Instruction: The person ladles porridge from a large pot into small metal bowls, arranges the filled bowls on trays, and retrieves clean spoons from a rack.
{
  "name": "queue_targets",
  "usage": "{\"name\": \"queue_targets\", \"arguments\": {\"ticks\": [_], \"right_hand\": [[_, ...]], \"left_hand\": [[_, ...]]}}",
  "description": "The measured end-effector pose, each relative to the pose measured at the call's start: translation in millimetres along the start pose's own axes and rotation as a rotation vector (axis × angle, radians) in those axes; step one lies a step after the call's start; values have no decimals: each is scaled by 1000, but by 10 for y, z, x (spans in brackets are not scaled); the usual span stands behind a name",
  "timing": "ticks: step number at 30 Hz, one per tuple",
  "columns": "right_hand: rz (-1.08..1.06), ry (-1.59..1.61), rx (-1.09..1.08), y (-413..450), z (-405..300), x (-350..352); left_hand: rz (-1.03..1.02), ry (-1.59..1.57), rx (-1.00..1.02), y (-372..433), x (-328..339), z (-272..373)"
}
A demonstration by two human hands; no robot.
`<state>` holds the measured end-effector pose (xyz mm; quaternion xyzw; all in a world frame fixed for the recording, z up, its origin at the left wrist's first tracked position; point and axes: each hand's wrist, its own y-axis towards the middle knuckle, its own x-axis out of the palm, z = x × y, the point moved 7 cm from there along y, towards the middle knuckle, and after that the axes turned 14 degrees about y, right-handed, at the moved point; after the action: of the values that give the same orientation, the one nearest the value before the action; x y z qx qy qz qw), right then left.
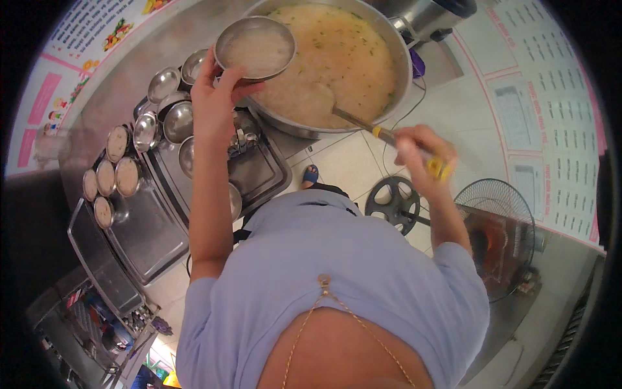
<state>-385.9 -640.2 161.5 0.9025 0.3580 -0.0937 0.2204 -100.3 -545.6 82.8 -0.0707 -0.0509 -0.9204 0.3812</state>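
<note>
My left hand (221, 92) holds up a round steel bowl (255, 47) with pale soup or porridge in it, at the left rim of a large metal pot (406, 73). Broth with bits of chopped green (335, 44) fills much of the pot. My right hand (425, 155) grips the handle of a ladle (359, 121) with yellow bands; its head is sunk in the broth. Left of my left forearm stand several steel bowls (179, 121) that look empty. Farther left, several filled bowls (127, 177) stand close together.
Metal trays (146, 233) lie at the left, and another tray (257, 170) sits below the pot. A wire-caged fan (495, 233) and a black spoked wheel (392, 204) are at the right. A cable (413, 109) runs past the pot. A steel vessel (427, 19) stands beyond it.
</note>
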Motion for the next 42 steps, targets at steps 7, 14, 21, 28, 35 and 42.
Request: {"name": "queue_targets", "arguments": {"ticks": [7,14,21,28,35,42], "right_hand": [[445,481,254,63,463,-486],[455,399,-6,358,-4,-724],[402,331,-119,429,-359,-803],[201,297,-278,314,-355,-547],[275,256,-370,197,-443,-612],[357,600,-38,476,-177,-829]], "left_hand": [[47,3,14,-69,-140,91],[35,50,11,-67,-110,23],[-55,-40,-94,-70,294,-184],[-135,-101,-119,-188,411,-197],[-172,-152,-125,-231,378,-179],[-123,-230,-114,-403,71,-82]]}}
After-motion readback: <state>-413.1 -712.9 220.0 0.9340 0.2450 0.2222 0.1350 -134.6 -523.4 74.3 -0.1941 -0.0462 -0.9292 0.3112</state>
